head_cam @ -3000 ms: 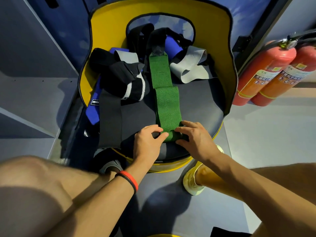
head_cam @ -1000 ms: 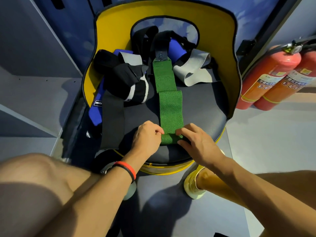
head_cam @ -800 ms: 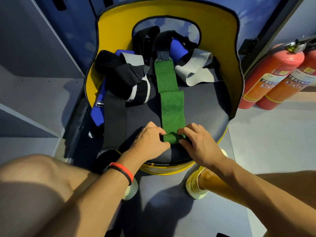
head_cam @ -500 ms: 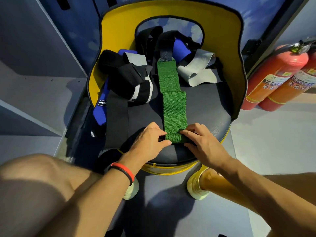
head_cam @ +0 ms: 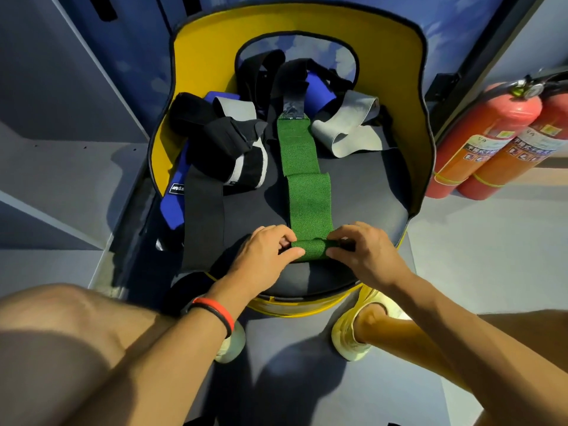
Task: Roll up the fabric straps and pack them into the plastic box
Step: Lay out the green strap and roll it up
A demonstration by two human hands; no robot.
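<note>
**A:** Where is the green strap?

**B:** The green strap (head_cam: 309,195) lies flat down the middle of the dark seat (head_cam: 368,195). It runs from twelve o'clock, where it joins a black buckle piece (head_cam: 292,101), down to six o'clock. There its near end is wound into a small roll that rests on the seat close to the front edge.

**A:** And the hands?

**B:** The left hand (head_cam: 261,253) pinches the roll's nine o'clock end between the thumb and curled fingers. The right hand (head_cam: 365,253) pinches the three o'clock end the same way.

**A:** What else lies on the seat?

**B:** A heap of black straps (head_cam: 221,146) with pale edging sits at ten o'clock. A long black strap (head_cam: 203,216) hangs over the rim at eight o'clock, with a blue strap (head_cam: 173,210) just beside it towards nine. A grey strap (head_cam: 344,130) lies folded at one o'clock. The yellow backrest (head_cam: 209,50) curves round from nine through twelve to three.

**A:** Beyond the chair?

**B:** Two red fire extinguishers (head_cam: 479,139) stand at three o'clock. A red and black wristband (head_cam: 215,312) circles the left wrist.
</note>
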